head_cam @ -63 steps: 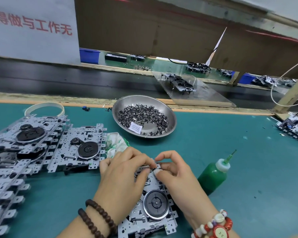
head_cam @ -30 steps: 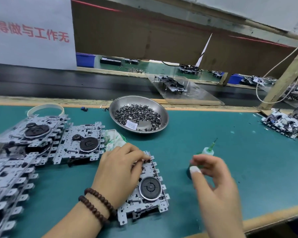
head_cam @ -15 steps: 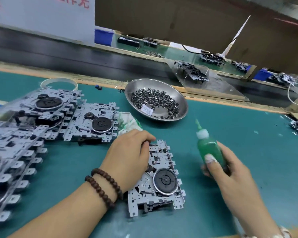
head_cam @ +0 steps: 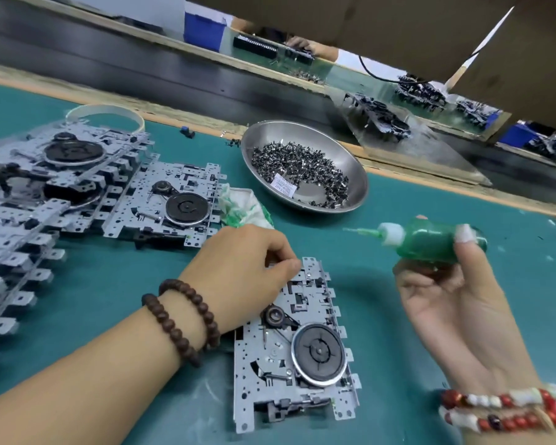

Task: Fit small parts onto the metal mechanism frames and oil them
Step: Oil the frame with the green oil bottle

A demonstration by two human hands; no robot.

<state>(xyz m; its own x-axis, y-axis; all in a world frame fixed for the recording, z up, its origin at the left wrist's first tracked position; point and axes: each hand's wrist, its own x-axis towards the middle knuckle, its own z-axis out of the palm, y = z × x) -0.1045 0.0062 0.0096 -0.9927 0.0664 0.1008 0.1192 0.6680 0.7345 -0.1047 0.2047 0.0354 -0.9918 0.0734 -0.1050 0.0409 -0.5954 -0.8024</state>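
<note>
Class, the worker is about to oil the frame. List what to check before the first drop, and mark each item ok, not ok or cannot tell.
1. Oil bottle gripped by right hand: ok.
2. Nozzle points toward the frame: ok.
3. Nozzle over the frame: not ok, off to its right.
4. Left hand steadies the frame's top edge: ok.
5. Small part seated: cannot tell, fingers hide it.
6. Oil left in the bottle: cannot tell.

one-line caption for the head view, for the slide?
Left hand steadies a metal mechanism frame while right hand holds the green oil bottle above it.
</note>
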